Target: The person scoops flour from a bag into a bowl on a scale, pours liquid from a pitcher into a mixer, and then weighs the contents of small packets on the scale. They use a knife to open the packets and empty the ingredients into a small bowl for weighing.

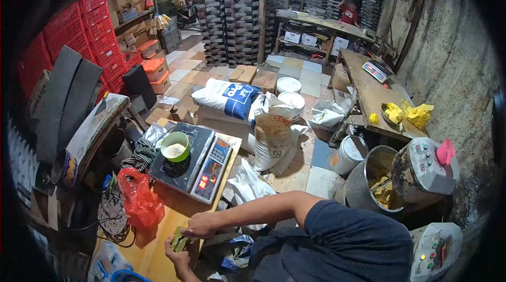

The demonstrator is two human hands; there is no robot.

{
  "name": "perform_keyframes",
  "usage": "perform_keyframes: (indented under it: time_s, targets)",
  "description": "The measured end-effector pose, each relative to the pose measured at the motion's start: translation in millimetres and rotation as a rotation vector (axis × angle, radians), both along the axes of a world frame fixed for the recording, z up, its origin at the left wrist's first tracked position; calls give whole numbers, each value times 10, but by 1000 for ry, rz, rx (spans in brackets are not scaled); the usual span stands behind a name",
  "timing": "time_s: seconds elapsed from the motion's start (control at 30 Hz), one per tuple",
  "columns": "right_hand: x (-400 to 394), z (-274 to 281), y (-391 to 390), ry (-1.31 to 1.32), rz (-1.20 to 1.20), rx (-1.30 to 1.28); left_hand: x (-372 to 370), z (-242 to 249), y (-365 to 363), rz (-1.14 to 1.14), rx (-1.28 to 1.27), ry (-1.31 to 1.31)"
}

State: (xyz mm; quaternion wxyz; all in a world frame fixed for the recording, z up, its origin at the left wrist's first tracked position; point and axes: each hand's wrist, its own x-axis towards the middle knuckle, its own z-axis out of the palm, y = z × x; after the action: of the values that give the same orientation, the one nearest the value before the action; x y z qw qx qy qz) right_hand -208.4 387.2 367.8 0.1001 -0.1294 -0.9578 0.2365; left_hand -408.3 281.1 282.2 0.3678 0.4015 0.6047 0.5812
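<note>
At the near end of a wooden table, my two hands are close together around a small olive-green packet. My right hand grips its upper side with closed fingers. Below it, my left hand curls around the lower part. The fingers cover much of the packet, so its exact kind cannot be made out. Farther up the table stands a digital scale with red lit figures. On its dark platform rests a green bowl holding pale powder.
A red plastic bag and coiled rope lie left of my hands. White sacks, lidded buckets and a mixing drum with yellow dough stand around. Red crates are stacked left. A person is far behind.
</note>
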Motion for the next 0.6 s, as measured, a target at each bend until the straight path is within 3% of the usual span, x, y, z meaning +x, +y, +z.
perform_keyframes:
  time_s: [0.03, 0.13, 0.23, 0.33, 0.37, 0.43, 0.47, 0.53, 0.6]
  targets:
    - [-63, -34, 19, -67, 12, -50, -22, 43, -11, -29, 26, 132]
    - [-100, -131, -22, 80, -40, -4, -77, 133, -34, -71, 65, 395]
    - [-163, -227, 4, 121, -47, -95, 28, 246, -42, -39, 12, 229]
    - [-250, -550, 85, 176, -12, -82, -150, -143, 4, -20, 65, 309]
    - [-330, -664, 118, 123, -41, -223, -105, -86, -23, -31, 64, 350]
    - [-252, -524, 150, -6, -12, -175, 5, 63, 77, 13, -10, 312]
    - [-242, -452, 186, -112, -9, -132, -22, 87, -14, 20, -69, 472]
    - [-198, -230, 236, -324, 17, -34, -104, -73, 3, 46, 28, 547]
    - [-164, -60, 222, -270, 0, 22, -66, 83, -6, 39, -28, 404]
